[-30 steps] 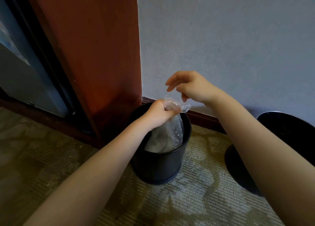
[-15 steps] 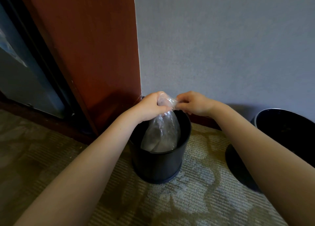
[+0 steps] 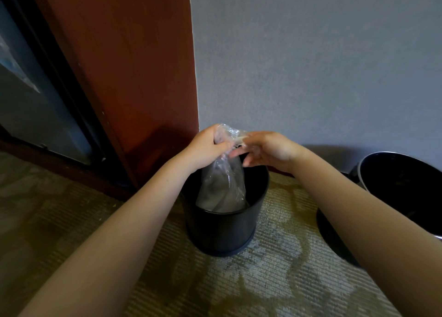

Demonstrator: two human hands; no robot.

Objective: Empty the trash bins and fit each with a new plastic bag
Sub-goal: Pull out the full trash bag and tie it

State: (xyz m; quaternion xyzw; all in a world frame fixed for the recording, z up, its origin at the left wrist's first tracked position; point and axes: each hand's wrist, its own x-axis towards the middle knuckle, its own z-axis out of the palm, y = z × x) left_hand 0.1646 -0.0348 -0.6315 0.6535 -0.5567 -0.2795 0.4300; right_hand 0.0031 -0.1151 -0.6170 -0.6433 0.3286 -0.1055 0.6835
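Left hand [image 3: 205,147] clenching crinkly clear bag [image 3: 222,187], right hand [image 3: 267,149] fingers pinching its top, in round black bin [image 3: 222,233]

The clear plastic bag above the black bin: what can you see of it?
The plastic bag is thin, clear and crinkled, with glossy creases. It hangs upright, gathered to a neck at the top, its fuller lower part down inside the black bin. The left hand grips the neck in a fist. The right hand reaches the crumpled top edge with its fingers, but blur hides whether they pinch it.
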